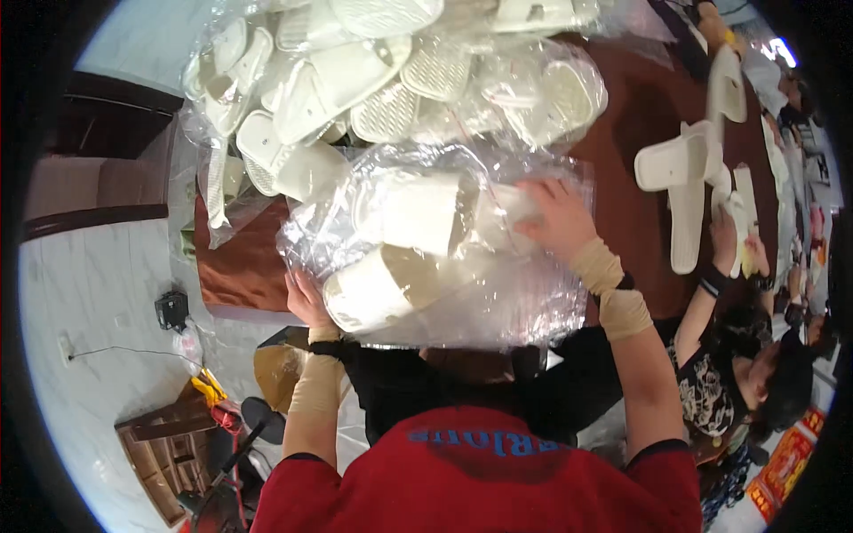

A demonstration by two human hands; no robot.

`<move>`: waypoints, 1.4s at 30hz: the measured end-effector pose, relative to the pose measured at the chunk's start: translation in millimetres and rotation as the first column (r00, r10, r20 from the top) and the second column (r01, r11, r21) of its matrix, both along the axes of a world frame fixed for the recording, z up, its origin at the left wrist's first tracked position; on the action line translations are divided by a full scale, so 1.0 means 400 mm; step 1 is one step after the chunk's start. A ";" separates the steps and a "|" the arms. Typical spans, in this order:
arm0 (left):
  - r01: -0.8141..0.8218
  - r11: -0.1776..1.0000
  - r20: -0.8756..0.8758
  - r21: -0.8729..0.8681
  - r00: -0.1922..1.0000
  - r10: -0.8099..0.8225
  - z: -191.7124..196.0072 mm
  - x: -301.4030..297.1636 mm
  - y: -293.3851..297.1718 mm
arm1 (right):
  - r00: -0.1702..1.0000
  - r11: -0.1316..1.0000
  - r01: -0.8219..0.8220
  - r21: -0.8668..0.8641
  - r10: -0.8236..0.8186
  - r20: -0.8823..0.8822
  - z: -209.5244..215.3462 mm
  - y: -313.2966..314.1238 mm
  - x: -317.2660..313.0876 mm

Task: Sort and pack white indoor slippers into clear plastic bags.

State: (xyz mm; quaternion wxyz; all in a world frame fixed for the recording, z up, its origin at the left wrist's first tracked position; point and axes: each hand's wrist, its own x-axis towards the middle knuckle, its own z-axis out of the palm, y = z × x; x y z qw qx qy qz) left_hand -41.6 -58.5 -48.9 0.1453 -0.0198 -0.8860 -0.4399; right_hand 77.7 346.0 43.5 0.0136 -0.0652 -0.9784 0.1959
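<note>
A clear plastic bag [524, 298] lies before me at the table's front edge, with a pair of white slippers inside. The upper slipper [418, 213] points left, its sole running toward my right hand; the lower slipper [369, 289] sits slantwise below it. My left hand [306, 300] is closed on the bag's left side, close to the lower slipper's toe. At the bag's right part, my right hand [562, 216] grips the plastic around the upper slipper's heel end, fingers above and thumb below.
Bagged white slippers [329, 89] are heaped at the back. Loose white slippers [684, 191] lie on the brown table [613, 133] to the right, where a co-worker's hands [727, 235] handle some. A fan [222, 480] stands at lower left.
</note>
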 end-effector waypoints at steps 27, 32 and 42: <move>0.030 0.924 0.471 0.380 0.854 -0.221 0.067 -0.051 -0.045 | 0.952 0.159 0.149 -0.976 0.244 0.185 -0.127 -0.106 0.012; 0.090 0.796 0.537 0.599 0.693 -0.482 0.086 -0.072 -0.109 | 0.985 0.189 0.175 -0.966 -0.041 0.170 -0.070 -0.102 0.094; 0.616 0.699 0.150 0.365 0.702 -0.697 0.127 -0.061 -0.045 | 0.946 -0.045 0.256 -0.966 -0.193 0.260 -0.106 -0.118 0.196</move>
